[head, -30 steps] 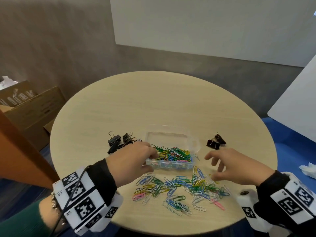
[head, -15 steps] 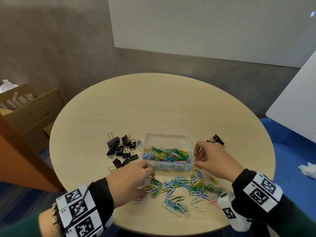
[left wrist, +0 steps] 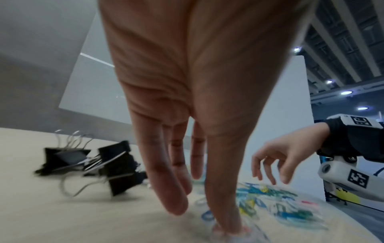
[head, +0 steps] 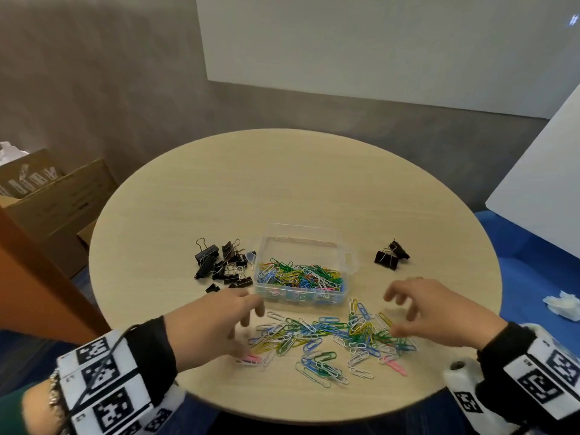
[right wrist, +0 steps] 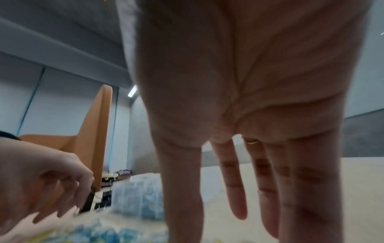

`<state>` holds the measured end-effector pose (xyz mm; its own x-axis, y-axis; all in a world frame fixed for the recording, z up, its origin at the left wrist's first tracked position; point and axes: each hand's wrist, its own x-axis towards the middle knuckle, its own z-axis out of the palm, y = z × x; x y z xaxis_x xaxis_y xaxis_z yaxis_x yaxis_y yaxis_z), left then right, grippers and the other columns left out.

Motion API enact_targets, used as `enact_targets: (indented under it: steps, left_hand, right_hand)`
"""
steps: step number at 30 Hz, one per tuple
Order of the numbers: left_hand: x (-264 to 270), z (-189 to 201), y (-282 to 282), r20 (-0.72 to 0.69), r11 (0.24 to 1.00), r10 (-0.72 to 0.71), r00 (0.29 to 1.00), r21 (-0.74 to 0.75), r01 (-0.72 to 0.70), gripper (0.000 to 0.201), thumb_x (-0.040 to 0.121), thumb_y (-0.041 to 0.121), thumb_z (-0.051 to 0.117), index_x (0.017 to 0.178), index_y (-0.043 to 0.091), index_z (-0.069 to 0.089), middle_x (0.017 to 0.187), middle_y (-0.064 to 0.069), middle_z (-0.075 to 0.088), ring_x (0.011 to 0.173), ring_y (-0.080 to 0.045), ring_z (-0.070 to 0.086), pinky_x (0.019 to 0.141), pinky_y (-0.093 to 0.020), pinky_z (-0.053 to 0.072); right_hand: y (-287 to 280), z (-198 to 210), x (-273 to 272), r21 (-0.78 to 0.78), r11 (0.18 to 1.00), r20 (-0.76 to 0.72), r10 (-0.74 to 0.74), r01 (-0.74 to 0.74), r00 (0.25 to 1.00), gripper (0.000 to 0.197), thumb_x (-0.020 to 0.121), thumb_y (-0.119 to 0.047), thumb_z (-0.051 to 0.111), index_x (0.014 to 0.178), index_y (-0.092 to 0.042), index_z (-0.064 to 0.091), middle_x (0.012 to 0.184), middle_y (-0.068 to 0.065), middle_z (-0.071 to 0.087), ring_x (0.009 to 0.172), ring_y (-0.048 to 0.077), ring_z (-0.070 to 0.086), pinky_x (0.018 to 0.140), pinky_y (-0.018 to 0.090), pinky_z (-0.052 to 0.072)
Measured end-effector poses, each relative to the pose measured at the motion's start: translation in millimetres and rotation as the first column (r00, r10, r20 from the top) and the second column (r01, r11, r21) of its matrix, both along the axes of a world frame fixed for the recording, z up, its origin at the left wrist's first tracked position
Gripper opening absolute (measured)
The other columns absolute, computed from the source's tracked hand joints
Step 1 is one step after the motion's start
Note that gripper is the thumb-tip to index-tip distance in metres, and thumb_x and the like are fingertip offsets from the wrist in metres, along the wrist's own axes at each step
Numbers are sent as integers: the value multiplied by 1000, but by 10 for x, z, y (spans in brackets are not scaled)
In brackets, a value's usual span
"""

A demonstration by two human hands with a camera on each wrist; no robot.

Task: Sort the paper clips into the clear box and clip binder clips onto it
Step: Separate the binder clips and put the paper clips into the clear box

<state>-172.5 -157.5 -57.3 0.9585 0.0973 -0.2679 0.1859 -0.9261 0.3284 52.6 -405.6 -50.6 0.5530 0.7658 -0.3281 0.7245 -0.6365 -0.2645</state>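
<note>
On the round tabletop (head: 282, 189), the box (head: 301, 277) half full of clips sits between two binder-clip piles (head: 222, 265). Both hands, left (head: 213, 324) and right (head: 439, 312), hover with fingers spread and holding nothing over loose paper clips (head: 326, 340) just before the box.

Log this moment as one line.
left hand open over loose paper clips | right hand open | clear box part-filled | binder clips unclipped

Clear plastic box (head: 343, 250), matt wood-grain table (head: 282, 189)
</note>
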Motion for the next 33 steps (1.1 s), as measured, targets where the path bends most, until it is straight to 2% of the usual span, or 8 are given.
enact_targets:
  steps: [4, 10, 13, 16, 21, 26, 29, 33]
  left_hand:
    - [-80, -51, 32, -98, 1000, 6, 995, -25, -8, 42, 80, 28, 72, 111, 35, 42, 98, 14, 53, 77, -3, 53, 72, -18, 44]
    - [228, -117, -137, -9, 995, -55, 998, -87, 54, 28, 86, 19, 66, 109, 23, 51, 97, 7, 58, 74, -3, 48, 59, -5, 34]
    - [347, -103, -207, 42, 996, -86, 995, -36, 87, 26, 88, 19, 64, 111, 20, 51, 107, 4, 57, 83, -8, 47, 69, -14, 37]
    - [282, -68, -211, 149, 997, -72, 986, 30, 68, 30, 89, 26, 63, 115, 24, 48, 117, 9, 47, 91, -5, 46, 78, -16, 37]
    - [117, -193, -233, 135, 995, -88, 987, 65, 80, 61, 88, 27, 63, 142, 22, 35, 140, 9, 33, 127, -10, 37, 106, -22, 33]
    - [98, -272, -296, 132, 989, -139, 981, 63, 132, 53, 92, 20, 54, 143, 19, 37, 144, 4, 33, 133, -12, 32, 108, -16, 24]
    - [66, -252, -290, 137, 987, -159, 978, 22, 157, 51, 95, 18, 51, 144, 18, 37, 150, 5, 32, 138, -10, 31, 108, -11, 17]
    - [37, -275, -222, 177, 991, -124, 976, 64, 115, 50, 98, 11, 45, 146, 16, 34, 156, 3, 28, 141, -15, 33, 112, -19, 24]
  right_hand:
    - [-129, -119, -58, -157, 987, -39, -24, 18, 999, 54, 63, -43, 82, 100, -35, 43, 100, -13, 46, 85, 5, 49, 69, 20, 40]
    - [214, -209, -283, 44, 996, -99, 84, -80, 992, 38, 70, -28, 81, 91, -28, 49, 90, -9, 52, 72, 5, 48, 60, 19, 38]
    - [325, -197, -356, 151, 984, -142, 118, -96, 983, 36, 72, -26, 80, 94, -30, 51, 93, -7, 55, 73, 6, 52, 63, 20, 42]
    - [268, -111, -276, 195, 980, -104, 52, -31, 993, 44, 76, -29, 77, 113, -26, 54, 101, -6, 53, 78, 7, 58, 72, 22, 48]
    - [213, -156, -254, 68, 997, -40, 51, -48, 998, 71, 82, -41, 66, 143, -23, 36, 111, -4, 40, 83, 5, 47, 81, 21, 40]
    - [277, -183, -477, 72, 981, -84, 187, -182, 979, 65, 88, -44, 59, 146, -28, 33, 109, -6, 36, 89, 7, 46, 82, 19, 37]
    - [250, -156, -511, 96, 975, -121, 209, -199, 970, 62, 88, -44, 59, 144, -27, 38, 111, -8, 41, 94, 9, 52, 84, 20, 43]
    - [217, -145, -416, 156, 978, -57, 146, -136, 988, 58, 89, -38, 58, 142, -23, 42, 112, -9, 43, 92, 6, 53, 78, 16, 40]
